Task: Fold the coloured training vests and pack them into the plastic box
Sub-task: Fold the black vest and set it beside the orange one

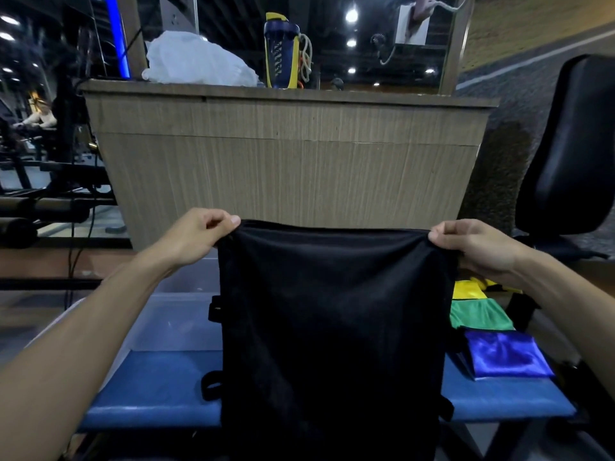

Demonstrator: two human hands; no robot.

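Note:
A black mesh training vest (pixel 332 327) hangs in front of me, held up by its top edge. My left hand (pixel 196 236) pinches the vest's top left corner and my right hand (pixel 479 249) pinches the top right corner. Behind the vest on the left stands the clear plastic box (pixel 173 314), partly hidden by it. To the right lie a folded blue vest (pixel 506 356), a green vest (pixel 479 316) and a yellow vest (pixel 467 289), all on a blue bench (pixel 159 387).
A wooden counter (pixel 289 154) rises close ahead, with a white plastic bag (pixel 196 59) and a blue-and-yellow bottle (pixel 281 51) on top. A black chair (pixel 572 144) stands at the right. Gym equipment fills the left background.

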